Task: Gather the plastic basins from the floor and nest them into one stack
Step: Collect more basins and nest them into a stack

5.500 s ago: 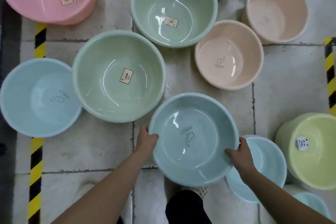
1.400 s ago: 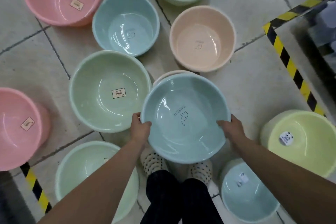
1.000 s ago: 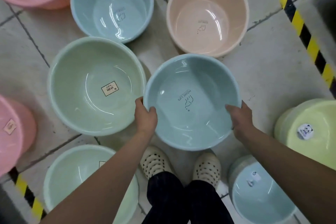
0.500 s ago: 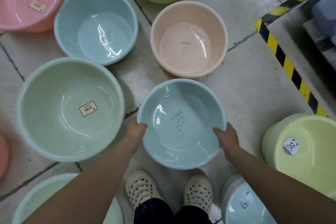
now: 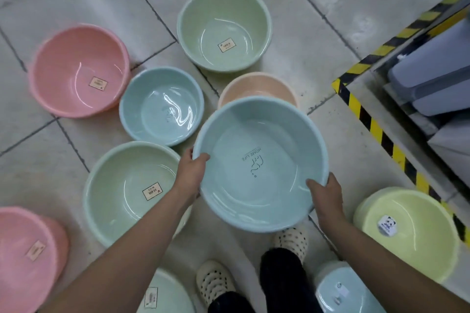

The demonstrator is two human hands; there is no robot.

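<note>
I hold a light blue basin [image 5: 259, 160] with a small printed mark inside, lifted off the floor in front of me. My left hand [image 5: 190, 173] grips its left rim and my right hand [image 5: 324, 195] grips its right rim. It hides most of a peach basin [image 5: 256, 86] just beyond it. A smaller blue basin [image 5: 161, 105] sits to the left. Green basins lie at the far middle [image 5: 223, 28] and near left [image 5: 129, 190]. Pink basins [image 5: 78, 68] lie further left.
A yellow-green basin [image 5: 409, 231] and a small blue basin [image 5: 340, 290] stand at my right. Another green basin [image 5: 162, 295] lies by my feet [image 5: 215, 281]. Black-and-yellow tape [image 5: 376, 129] edges a raised platform with grey bins [image 5: 432, 76] on the right.
The held blue basin has risen and moved forward, so it now covers most of the peach basin. My view has pulled back, showing more of the floor and basins.
</note>
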